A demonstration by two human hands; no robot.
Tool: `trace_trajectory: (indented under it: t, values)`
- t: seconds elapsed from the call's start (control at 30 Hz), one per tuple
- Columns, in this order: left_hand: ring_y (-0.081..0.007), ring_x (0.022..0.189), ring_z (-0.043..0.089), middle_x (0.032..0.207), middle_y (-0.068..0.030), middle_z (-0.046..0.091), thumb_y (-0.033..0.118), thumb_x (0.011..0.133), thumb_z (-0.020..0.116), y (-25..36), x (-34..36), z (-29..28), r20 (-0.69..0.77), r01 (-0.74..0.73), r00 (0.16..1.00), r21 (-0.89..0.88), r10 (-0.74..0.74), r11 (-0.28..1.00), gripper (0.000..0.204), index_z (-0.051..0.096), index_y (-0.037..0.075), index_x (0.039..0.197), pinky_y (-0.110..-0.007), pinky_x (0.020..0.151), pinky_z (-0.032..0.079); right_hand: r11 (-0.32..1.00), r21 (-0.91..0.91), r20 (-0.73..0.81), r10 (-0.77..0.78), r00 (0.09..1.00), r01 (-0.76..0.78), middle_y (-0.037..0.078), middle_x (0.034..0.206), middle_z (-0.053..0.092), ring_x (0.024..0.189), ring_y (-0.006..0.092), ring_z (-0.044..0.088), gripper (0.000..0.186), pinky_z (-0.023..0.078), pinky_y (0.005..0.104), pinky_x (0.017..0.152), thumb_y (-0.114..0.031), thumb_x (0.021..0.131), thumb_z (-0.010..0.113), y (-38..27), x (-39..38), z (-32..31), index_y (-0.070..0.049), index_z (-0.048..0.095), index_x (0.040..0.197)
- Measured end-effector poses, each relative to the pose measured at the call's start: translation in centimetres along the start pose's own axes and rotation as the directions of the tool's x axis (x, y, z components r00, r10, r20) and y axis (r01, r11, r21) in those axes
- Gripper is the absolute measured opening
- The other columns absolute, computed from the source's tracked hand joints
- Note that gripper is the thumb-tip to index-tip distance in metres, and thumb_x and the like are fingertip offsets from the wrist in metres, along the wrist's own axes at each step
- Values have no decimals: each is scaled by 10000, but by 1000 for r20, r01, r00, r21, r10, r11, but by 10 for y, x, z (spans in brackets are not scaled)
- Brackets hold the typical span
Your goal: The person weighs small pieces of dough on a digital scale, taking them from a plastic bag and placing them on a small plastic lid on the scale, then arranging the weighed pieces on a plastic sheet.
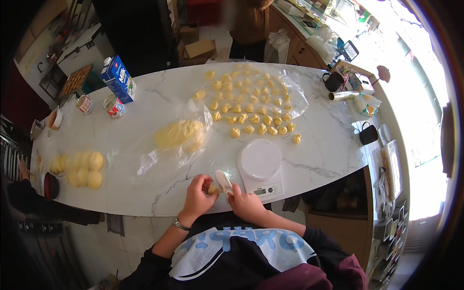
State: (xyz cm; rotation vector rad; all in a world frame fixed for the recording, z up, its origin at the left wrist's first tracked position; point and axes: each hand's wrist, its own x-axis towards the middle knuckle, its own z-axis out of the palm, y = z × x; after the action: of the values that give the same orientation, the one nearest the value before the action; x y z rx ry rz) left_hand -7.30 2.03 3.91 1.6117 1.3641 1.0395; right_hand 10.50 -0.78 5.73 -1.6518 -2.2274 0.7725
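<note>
My left hand [195, 198], with a watch at the wrist, pinches a small piece of yellow dough [212, 189] at the table's near edge. Right beside it, my right hand [248, 208] grips a white flat scraper [223, 181] with its blade pointing up and away. A white kitchen scale [260, 162] stands just beyond my right hand, with nothing on its round plate. Further left, a large lump of dough [176, 134] lies under clear plastic. Several small dough pieces [261, 129] are spread over the far middle, many of them beneath a clear plastic sheet [296, 92].
Smooth dough balls [95, 161] sit at the left end near a dark bowl [51, 186]. A blue milk carton [118, 79] and two cans [114, 106] stand at the far left. Dark mugs [369, 134] line the right side. Another person [249, 21] stands across the table.
</note>
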Motion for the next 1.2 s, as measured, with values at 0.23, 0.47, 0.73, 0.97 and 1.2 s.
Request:
trace_trajectory:
  t: [0.23,0.47,0.73,0.97,1.2]
  values:
    - [-161,962,611,1080,-120,625,226,969,510,35,65,10,312,350,933,-680,-177,645,315,552,-22,1157,-290,859,484,905,416,-290,230,929,-94,192,572,572,501,396,579,214,443,443,454,-146,927,527,15,-15,-45,5,434,1046]
    - [-207,1057,580,1147,-128,605,168,946,532,35,111,60,338,259,939,-573,-63,778,283,568,-5,1167,-338,927,451,807,569,-467,475,746,-158,26,645,533,498,79,501,145,394,245,444,-135,977,478,51,-39,-75,6,507,988]
    - [-297,884,577,922,-121,590,39,772,671,-27,153,65,127,-427,904,271,408,863,148,632,27,915,-376,785,480,775,602,-489,548,679,-192,28,647,539,490,76,502,147,390,239,438,-136,972,492,62,-53,-71,9,508,979]
    - [-307,867,558,893,-131,571,39,785,643,-8,147,64,27,-415,906,260,423,872,131,563,5,882,-387,776,464,857,483,-547,455,703,-179,74,530,548,416,163,537,206,392,291,409,-192,971,500,67,-45,-74,11,482,1003]
    - [-245,707,548,784,-105,548,72,822,643,6,56,35,125,-212,973,174,192,962,117,542,19,849,-348,648,466,838,525,-576,478,663,-148,72,540,549,431,150,538,230,398,281,432,-195,975,491,72,-38,-82,16,494,1067]
